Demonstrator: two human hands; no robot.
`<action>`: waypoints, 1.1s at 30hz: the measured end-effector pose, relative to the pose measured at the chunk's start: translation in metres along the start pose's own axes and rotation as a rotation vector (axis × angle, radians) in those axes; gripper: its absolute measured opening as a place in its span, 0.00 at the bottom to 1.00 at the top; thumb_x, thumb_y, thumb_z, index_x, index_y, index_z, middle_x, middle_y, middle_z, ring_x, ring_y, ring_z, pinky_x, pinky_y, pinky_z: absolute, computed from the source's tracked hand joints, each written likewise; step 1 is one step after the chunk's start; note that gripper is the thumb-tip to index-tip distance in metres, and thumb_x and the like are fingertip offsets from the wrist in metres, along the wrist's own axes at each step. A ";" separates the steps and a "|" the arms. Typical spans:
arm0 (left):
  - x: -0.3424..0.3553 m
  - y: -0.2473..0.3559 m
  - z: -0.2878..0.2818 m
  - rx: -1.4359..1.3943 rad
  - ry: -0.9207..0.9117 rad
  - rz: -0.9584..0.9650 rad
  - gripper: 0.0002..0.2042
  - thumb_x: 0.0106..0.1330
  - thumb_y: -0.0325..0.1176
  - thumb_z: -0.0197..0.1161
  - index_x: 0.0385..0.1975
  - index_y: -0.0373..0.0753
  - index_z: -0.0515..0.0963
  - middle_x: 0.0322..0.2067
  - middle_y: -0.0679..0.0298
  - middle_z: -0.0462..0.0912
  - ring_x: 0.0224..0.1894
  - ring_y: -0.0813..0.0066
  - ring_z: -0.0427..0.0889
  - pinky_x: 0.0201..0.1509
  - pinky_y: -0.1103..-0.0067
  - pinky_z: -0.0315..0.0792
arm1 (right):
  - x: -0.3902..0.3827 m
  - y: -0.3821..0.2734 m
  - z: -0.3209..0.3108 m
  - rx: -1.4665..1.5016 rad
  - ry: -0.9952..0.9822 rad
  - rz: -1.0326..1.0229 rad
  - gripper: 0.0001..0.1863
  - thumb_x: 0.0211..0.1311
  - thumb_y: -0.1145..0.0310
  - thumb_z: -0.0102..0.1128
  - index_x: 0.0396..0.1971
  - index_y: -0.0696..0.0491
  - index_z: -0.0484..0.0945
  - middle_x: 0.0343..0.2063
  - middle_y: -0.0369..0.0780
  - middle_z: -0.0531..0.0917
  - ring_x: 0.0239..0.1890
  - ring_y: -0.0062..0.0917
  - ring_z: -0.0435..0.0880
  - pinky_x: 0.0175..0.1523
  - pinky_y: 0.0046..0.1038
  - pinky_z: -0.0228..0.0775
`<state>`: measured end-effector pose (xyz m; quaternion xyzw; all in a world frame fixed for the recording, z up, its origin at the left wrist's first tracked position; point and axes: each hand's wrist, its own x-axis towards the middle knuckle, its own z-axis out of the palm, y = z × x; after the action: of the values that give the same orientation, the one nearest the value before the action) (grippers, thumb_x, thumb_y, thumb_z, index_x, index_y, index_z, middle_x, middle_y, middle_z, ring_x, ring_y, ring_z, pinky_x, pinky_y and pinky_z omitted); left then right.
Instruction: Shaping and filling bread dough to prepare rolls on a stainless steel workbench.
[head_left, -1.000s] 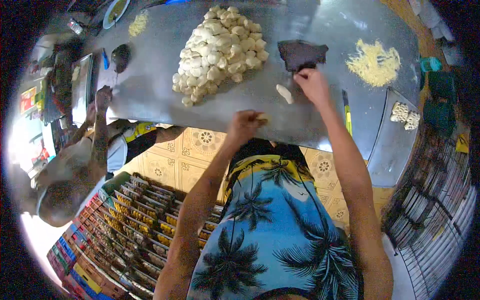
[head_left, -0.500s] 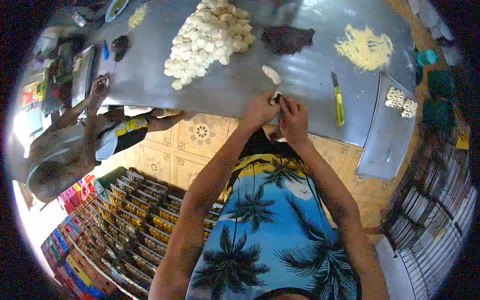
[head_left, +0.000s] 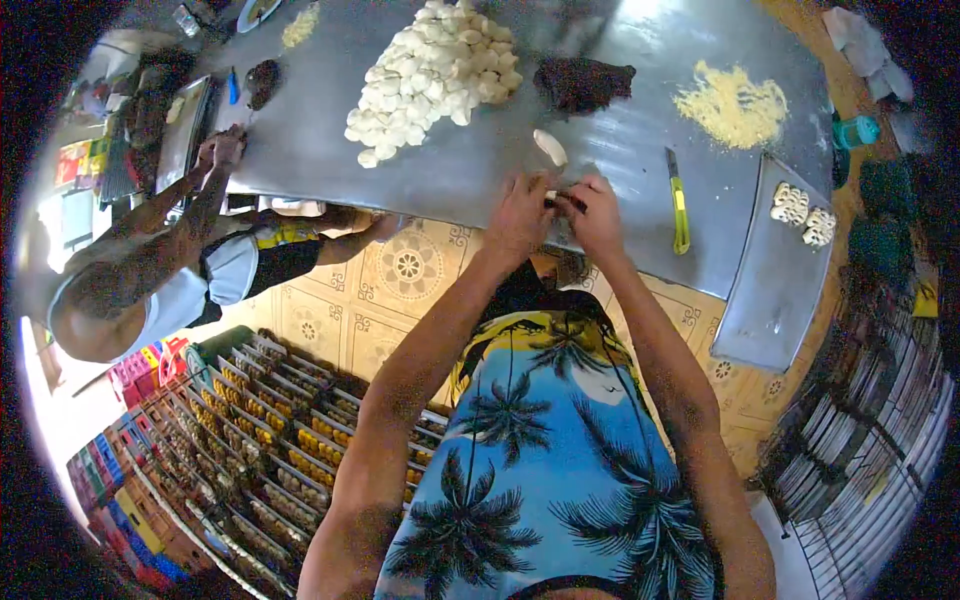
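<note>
At the near edge of the metal table, my left hand [head_left: 521,214] and my right hand [head_left: 595,216] face each other, fingers closed on a small piece of dough [head_left: 552,195] with dark filling. Most of this piece is hidden by my fingers. Just beyond them lies a single elongated piece of white dough [head_left: 550,148]. Farther off, a large heap of dough pieces [head_left: 435,80] is on the left and a dark brown mass of filling [head_left: 585,85] on the right. To the right of my hands lies a knife [head_left: 680,215] with a yellow-green handle.
A metal tray [head_left: 765,300] at the right holds shaped pastries [head_left: 790,203]. Pale yellow shreds [head_left: 735,105] are spread behind the knife. At the left another person [head_left: 150,290] leans to the table. Racks of filled trays [head_left: 270,420] stand lower left, a wire rack [head_left: 860,460] lower right.
My fingers have shifted around the dough, covering more of it, and my hands sit slightly farther apart. The other person has leaned and turned, both arms now at the table.
</note>
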<state>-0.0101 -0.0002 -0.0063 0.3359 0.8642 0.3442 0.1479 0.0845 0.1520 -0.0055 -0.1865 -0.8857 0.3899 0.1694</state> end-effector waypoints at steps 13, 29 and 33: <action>-0.004 0.001 -0.002 0.239 0.082 0.139 0.16 0.70 0.46 0.65 0.56 0.57 0.85 0.69 0.69 0.75 0.77 0.47 0.59 0.77 0.39 0.39 | -0.008 0.002 0.001 -0.154 0.024 -0.122 0.24 0.50 0.72 0.72 0.52 0.43 0.85 0.39 0.41 0.80 0.45 0.40 0.80 0.54 0.46 0.66; 0.001 -0.015 -0.011 0.278 0.040 0.296 0.18 0.66 0.49 0.69 0.56 0.59 0.85 0.68 0.72 0.77 0.79 0.47 0.54 0.76 0.38 0.40 | -0.009 0.003 -0.009 -0.091 0.017 -0.002 0.17 0.50 0.74 0.69 0.43 0.46 0.88 0.38 0.42 0.81 0.46 0.45 0.79 0.52 0.46 0.69; 0.002 -0.014 -0.008 0.322 -0.131 0.221 0.18 0.65 0.49 0.69 0.55 0.60 0.86 0.68 0.72 0.77 0.79 0.48 0.54 0.76 0.39 0.41 | -0.019 0.004 -0.012 -0.095 -0.108 -0.045 0.23 0.48 0.76 0.67 0.48 0.47 0.88 0.36 0.44 0.80 0.44 0.44 0.80 0.52 0.46 0.70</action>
<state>-0.0225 -0.0102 -0.0101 0.4698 0.8544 0.1932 0.1095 0.1069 0.1536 -0.0038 -0.1532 -0.9150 0.3530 0.1212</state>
